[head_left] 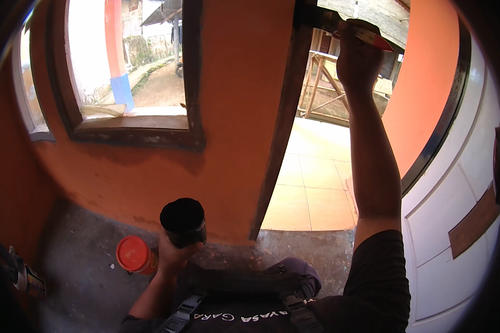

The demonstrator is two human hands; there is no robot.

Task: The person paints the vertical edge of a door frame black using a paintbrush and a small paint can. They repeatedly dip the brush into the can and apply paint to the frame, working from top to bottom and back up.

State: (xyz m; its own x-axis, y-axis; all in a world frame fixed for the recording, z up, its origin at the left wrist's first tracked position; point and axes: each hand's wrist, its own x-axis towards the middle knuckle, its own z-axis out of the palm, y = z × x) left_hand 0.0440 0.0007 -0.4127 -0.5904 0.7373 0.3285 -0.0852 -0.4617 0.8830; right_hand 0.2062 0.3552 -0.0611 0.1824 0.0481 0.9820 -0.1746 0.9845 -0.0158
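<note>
Gripping a paintbrush (366, 34) with a red-tipped handle, right hand (358, 55) closed, top right of frame, bristles on the dark door frame (283, 122). Left hand (172, 256) wraps a black paint can (183, 221), lower centre.

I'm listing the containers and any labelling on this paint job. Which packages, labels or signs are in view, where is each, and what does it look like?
Dark can: held in the left hand, low centre; round, blackish inside and out, no label readable.
Orange-lidded can: on the grey floor beside that hand; round, orange-red top, label side barely visible.
White lettering: on the person's dark shirt, bottom edge.
No signs or screens.
</note>
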